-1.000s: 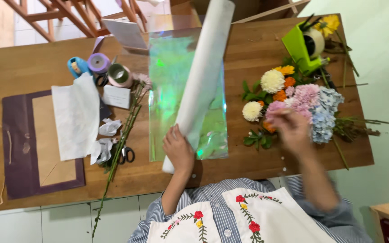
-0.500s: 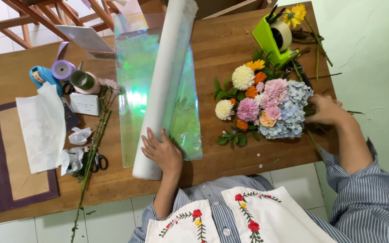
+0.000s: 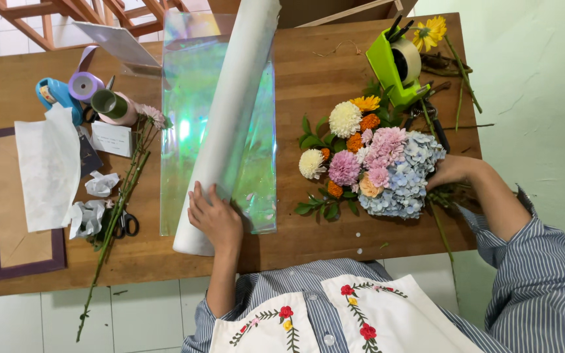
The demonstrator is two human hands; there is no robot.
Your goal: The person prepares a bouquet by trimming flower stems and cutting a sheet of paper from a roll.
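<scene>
Iridescent film sheet [image 3: 256, 163] lay flat on the wooden worktop [image 3: 322, 65], with the white roll [image 3: 230, 124] resting on top of it. Roll's long axis ran from the near edge of the worktop, at the person's left, up and slightly rightward to the far edge. Left hand [image 3: 214, 219] pressed palm-down on the near end of the roll, fingers spread flat, not closed round it.

Bouquet [image 3: 374, 163] lay to the right of the sheet, just beside its right edge but not on it. Heads pointed toward the sheet; stems ran away rightward. Right hand [image 3: 449, 171] sat at the stem end, behind the blue hydrangea; grip appeared closed on the stems, though the fingers were mostly hidden by blooms. So the right hand was the nearer one to the flowers; the left was the nearer to the roll.

Scissors [image 3: 124, 224], loose stems [image 3: 116, 216] and crumpled tissue [image 3: 86, 219] lay well apart at the left.
</scene>
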